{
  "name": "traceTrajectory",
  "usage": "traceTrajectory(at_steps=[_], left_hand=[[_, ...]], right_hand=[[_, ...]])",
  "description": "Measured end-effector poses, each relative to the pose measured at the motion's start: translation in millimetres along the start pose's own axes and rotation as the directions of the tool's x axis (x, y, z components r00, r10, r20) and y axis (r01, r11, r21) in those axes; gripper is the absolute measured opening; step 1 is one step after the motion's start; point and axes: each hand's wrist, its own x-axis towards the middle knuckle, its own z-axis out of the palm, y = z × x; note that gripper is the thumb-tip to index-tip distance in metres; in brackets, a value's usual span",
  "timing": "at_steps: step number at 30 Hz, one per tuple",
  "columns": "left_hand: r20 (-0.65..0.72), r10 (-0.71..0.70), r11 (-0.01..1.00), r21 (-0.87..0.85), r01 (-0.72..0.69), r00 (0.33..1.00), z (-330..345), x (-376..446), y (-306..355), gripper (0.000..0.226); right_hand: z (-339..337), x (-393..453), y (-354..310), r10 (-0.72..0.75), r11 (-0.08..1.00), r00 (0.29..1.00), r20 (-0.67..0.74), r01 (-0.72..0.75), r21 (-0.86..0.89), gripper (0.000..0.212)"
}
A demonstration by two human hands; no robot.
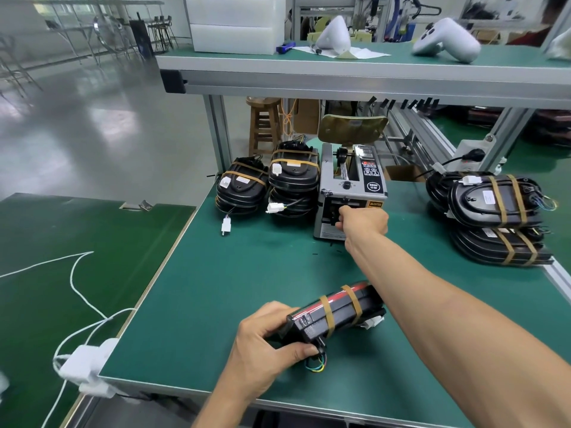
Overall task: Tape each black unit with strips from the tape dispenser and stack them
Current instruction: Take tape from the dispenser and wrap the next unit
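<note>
Bench [234, 273]: I am looking down on a green mat that is carrying everything below.
Shelf [370, 61]: it is running across the top of my view, holding white foam blocks [234, 24] and two white controllers [445, 40].
Right stack [497, 217]: black units are lying piled at the bench's right edge, each bound by two tan tape bands, coloured wires poking out on the right.
Left stacks [268, 183]: two piles of taped units are standing just left of the dispenser, white connectors dangling in front of them.
Dispenser [349, 186]: the grey machine is sitting at the back middle of the bench, between the left stacks and the right stack, its slot facing me.
Right hand [364, 220]: I am reaching it across to the dispenser's slot; the fingers are curling at the outlet, but I cannot tell whether the grip is pinching a strip.
Unit [336, 313]: the one I am working on is lying near the front of the bench, tilted on its edge, red trim uppermost, two tan bands already around it, coloured wires trailing from its near end.
Left hand [265, 341]: its grip is wrapping round the unit's near end, thumb underneath by the wires, holding it steady.
White cable [80, 307]: it is looping over the darker side bench on the left.
</note>
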Motion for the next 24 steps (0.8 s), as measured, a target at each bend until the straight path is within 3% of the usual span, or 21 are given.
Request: traceTrajectory(at_steps=[12, 16, 19, 24], left_hand=[[0.02, 0.007, 1.0, 0.018, -0.007, 1.0, -0.8, -0.9, 2.4, 0.044], [0.034, 0.025, 0.998, 0.061, -0.027, 0.999, -1.1, -0.3, 2.7, 0.045], [0.037, 0.041, 0.996, 0.08, -0.043, 0.999, -1.4, -0.4, 1.7, 0.045], [0.028, 0.026, 0.998, 0.055, -0.028, 0.999, -0.7, -0.3, 0.8, 0.044]], right_hand=[[-8.0, -2.6, 1.5, 0.0, 1.0, 1.0, -0.012, 0.0, -0.011, 0.012], [-16.3, -4.1, 4.9, 0.026, 0.997, 1.0, 0.013, -0.027, 0.07, 0.002], [-15.8, -4.7, 5.3, -0.01, 0.99, 0.998, 0.063, 0.001, 0.138, 0.014], [-10.0, -6.6, 3.9, 0.033, 0.972, 0.992, 0.124, -0.061, 0.228, 0.014]])
